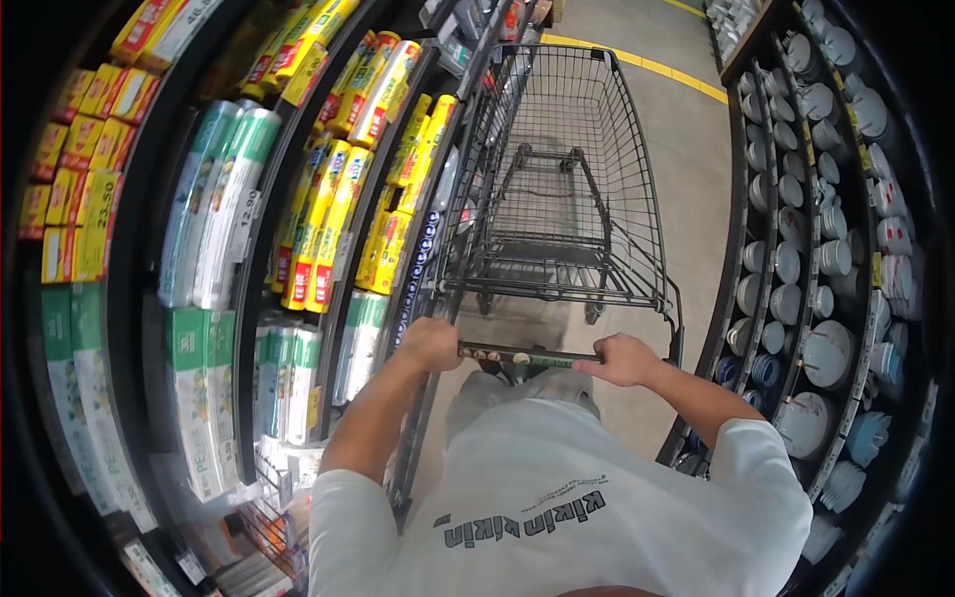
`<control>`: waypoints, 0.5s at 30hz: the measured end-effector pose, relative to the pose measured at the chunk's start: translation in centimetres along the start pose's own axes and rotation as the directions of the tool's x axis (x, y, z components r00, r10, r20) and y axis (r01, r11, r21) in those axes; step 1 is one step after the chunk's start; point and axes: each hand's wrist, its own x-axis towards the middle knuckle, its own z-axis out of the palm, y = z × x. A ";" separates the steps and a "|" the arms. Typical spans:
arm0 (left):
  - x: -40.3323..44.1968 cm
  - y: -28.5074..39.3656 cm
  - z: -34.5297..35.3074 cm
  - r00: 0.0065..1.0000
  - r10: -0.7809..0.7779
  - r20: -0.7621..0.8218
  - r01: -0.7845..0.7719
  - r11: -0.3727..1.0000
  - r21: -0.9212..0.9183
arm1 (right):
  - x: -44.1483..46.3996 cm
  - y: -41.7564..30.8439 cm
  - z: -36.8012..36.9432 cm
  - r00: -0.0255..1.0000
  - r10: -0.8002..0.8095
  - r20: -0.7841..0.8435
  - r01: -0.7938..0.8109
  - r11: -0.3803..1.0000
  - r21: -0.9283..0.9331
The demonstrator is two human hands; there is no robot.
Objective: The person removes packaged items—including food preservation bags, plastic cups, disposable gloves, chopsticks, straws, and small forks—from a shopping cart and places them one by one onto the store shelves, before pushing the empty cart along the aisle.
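A black wire shopping cart (572,179) stands in front of me, its basket showing only bare mesh. Its handle bar (527,357) crosses just ahead of my body. At the bar's left end, my left hand (430,344) is wrapped round it. My right hand (627,360) grips the opposite end, its thumb lying along the bar. The undersides of both hands are hidden from view.
Left shelves hold yellow boxes (333,224) and green-and-white rolls (239,209), close beside the cart. Stacked plates and bowls (826,353) fill the right shelves. Grey floor (686,149) with a yellow line (637,62) runs ahead.
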 end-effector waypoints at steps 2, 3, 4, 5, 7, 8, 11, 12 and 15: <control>0.6 0.0 -1.3 1.000 -0.015 0.026 0.015 1.000 -0.015 | 0.0 0.0 -0.8 1.000 0.026 -0.006 -0.025 1.000 0.015; 0.7 0.0 -2.1 0.998 -0.038 0.056 0.040 0.999 -0.027 | 0.0 -0.2 -1.1 0.999 0.042 -0.010 -0.041 0.999 0.032; 1.2 -0.3 -2.4 0.998 -0.027 0.052 0.028 0.999 -0.017 | 0.3 -0.2 -1.3 0.999 0.048 -0.003 -0.048 0.998 0.032; 1.5 -0.5 -2.9 0.998 -0.018 0.058 0.020 1.000 -0.024 | 0.5 -0.1 -1.3 0.997 0.064 -0.031 -0.063 0.997 0.046; 2.6 -1.0 -4.1 1.000 0.011 0.026 -0.011 1.000 0.000 | 1.1 0.3 -1.9 0.994 0.095 -0.051 -0.093 0.994 0.053; 3.6 -1.7 -3.9 0.999 0.044 -0.016 -0.043 0.999 0.030 | 1.6 0.4 -2.2 0.994 0.092 -0.058 -0.087 0.994 0.072; 6.4 -3.3 -4.9 0.994 0.089 -0.063 -0.087 0.995 0.046 | 3.0 0.7 -4.1 0.991 0.112 -0.068 -0.107 0.991 0.084; 7.4 -3.8 -5.5 0.991 0.099 -0.088 -0.095 0.995 0.040 | 3.4 0.7 -4.7 0.989 0.128 -0.076 -0.120 0.988 0.098; 10.2 -4.9 -7.3 0.972 0.144 -0.187 -0.130 0.988 0.089 | 4.9 1.2 -7.1 0.982 0.165 -0.092 -0.154 0.982 0.112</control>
